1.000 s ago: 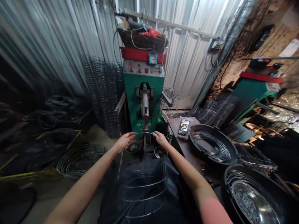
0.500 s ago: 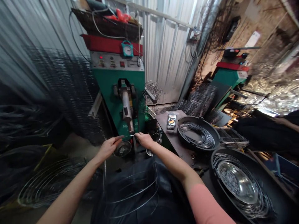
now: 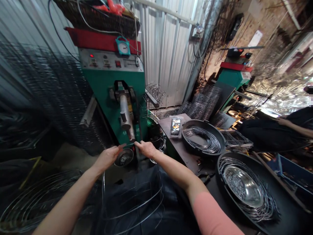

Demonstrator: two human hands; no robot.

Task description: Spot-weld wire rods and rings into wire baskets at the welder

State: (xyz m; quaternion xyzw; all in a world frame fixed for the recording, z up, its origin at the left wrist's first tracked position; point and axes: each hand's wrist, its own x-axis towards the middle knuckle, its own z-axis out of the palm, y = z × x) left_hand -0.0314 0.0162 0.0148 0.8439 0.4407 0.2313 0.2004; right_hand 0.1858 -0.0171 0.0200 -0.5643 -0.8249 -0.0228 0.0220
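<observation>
My left hand (image 3: pixel 107 157) and my right hand (image 3: pixel 146 149) both pinch the top ring of a round wire frame (image 3: pixel 134 199) that rests over my dark apron. The two hands sit close together, holding the ring's ends right under the metal head (image 3: pixel 126 114) of a green and red machine (image 3: pixel 114 85). A small steel bowl (image 3: pixel 124 157) sits just below my left fingers.
A table at the right holds a black basin of wire rings (image 3: pixel 202 140), a phone (image 3: pixel 175 126) and a larger basin with a steel bowl (image 3: pixel 244 186). Stacked wire frames (image 3: pixel 31 202) lie on the floor at left. Another person's arm (image 3: pixel 290 125) shows far right.
The view has swung left and closer to the machine. My hands have drawn together on the wire ring, from apart to nearly touching under the machine head.
</observation>
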